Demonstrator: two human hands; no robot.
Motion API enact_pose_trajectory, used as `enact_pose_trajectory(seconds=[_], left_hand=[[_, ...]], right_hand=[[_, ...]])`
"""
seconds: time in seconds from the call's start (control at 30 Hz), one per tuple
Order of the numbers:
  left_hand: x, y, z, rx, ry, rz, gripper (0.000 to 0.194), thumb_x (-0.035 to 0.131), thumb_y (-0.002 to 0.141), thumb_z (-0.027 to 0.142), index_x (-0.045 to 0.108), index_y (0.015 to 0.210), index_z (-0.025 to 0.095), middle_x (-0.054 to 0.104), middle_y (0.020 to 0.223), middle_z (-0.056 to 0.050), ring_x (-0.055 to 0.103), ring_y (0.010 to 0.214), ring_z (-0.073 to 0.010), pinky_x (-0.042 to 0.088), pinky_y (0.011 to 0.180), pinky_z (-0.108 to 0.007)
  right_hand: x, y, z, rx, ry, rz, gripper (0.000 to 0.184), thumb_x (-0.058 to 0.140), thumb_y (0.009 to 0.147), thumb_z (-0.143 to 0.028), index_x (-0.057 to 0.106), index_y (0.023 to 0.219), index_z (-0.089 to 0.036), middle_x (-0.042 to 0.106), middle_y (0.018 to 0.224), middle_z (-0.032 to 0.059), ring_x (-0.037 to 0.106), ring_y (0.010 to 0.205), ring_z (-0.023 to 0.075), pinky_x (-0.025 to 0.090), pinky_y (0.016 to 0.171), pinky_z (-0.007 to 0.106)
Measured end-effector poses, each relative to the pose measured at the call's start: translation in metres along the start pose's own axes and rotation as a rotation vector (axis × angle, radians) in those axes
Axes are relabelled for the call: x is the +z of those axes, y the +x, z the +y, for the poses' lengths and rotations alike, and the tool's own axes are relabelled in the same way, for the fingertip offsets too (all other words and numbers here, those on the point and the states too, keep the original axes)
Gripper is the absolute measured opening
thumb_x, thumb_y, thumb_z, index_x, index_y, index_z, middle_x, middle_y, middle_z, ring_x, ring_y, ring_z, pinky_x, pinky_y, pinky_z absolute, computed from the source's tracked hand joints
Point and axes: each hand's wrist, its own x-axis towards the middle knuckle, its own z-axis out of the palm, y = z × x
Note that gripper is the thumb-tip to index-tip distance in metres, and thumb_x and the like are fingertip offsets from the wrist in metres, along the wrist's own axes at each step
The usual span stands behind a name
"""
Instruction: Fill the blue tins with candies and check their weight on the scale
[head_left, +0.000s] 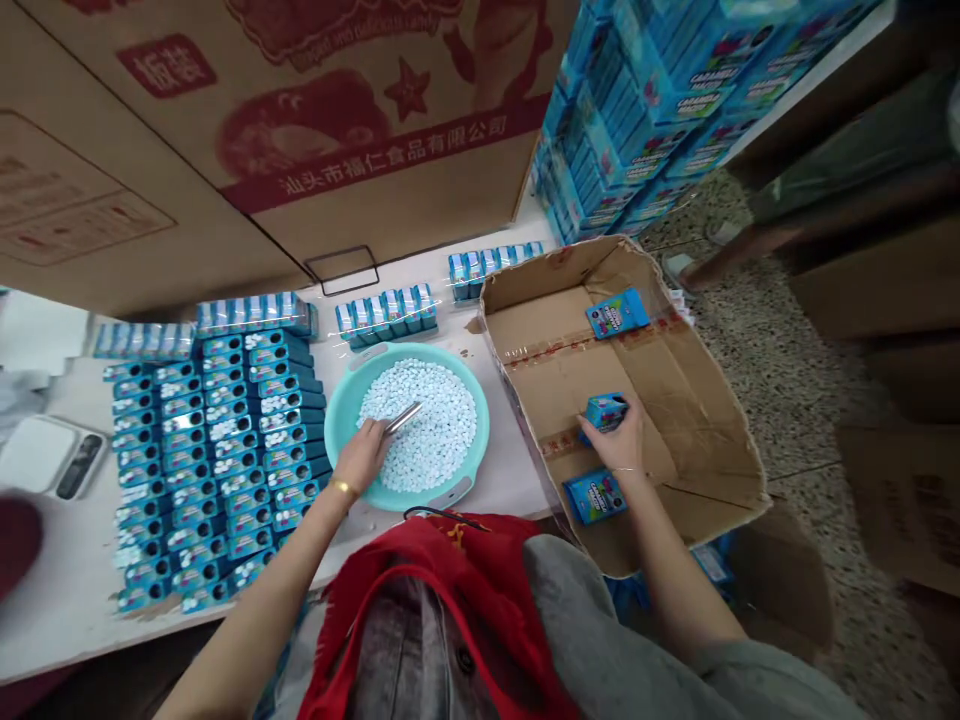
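My left hand [361, 458] is closed around a shiny metal tool [403, 417], perhaps a small scoop, over the left part of a turquoise basin [335, 425]. Small pale-blue candies [420, 455] fill much of that basin. Inside an open cardboard box [559, 375] on the right, my right hand [624, 437] grips a small blue candy box [604, 411]. Two flat blue packets lie in the same carton: one packet [616, 313] beyond my right hand, another packet [595, 496] nearer to me.
Rows of blue boxes with round holes [225, 450] stand left of the basin. Wrapped packs [386, 315] sit behind it. Large cartons [300, 120] form a wall at the back. Blue boxes are stacked high [637, 110] at back right. A white scale [49, 455] rests far left.
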Motion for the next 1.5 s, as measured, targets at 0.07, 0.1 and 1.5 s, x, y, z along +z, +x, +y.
enact_pose_trajectory(seconds=[0.07, 0.1, 1.5], left_hand=[[0.008, 0.038, 0.002, -0.014, 0.087, -0.014, 0.034, 0.034, 0.094, 0.025, 0.048, 0.123, 0.014, 0.053, 0.113, -0.013, 0.057, 0.1, -0.0227, 0.049, 0.085, -0.035], [0.012, 0.053, 0.002, -0.013, 0.106, -0.012, 0.036, 0.032, 0.094, 0.021, 0.046, 0.126, 0.013, 0.051, 0.116, -0.015, 0.055, 0.102, -0.0243, 0.048, 0.086, -0.037], [-0.13, -0.023, 0.091, 0.271, 0.321, -0.224, 0.028, 0.04, 0.089, 0.012, 0.053, 0.112, 0.017, 0.06, 0.095, -0.008, 0.06, 0.081, -0.0193, 0.046, 0.067, -0.029]], right_hand=[[-0.001, -0.004, -0.032, -0.122, 0.176, 0.115, 0.096, 0.073, 0.064, -0.048, 0.026, 0.14, -0.014, 0.038, 0.139, 0.0206, 0.039, 0.131, 0.0337, 0.032, 0.108, 0.053], [-0.003, -0.008, -0.05, -0.152, 0.243, 0.141, 0.105, 0.076, 0.061, -0.047, 0.019, 0.143, -0.015, 0.033, 0.144, 0.0204, 0.035, 0.134, 0.0336, 0.03, 0.109, 0.053], [0.082, -0.093, -0.177, -0.623, 0.501, -0.383, 0.034, 0.051, 0.082, -0.016, 0.051, 0.114, -0.023, 0.055, 0.111, 0.01, 0.052, 0.108, 0.0263, 0.045, 0.095, 0.047]])
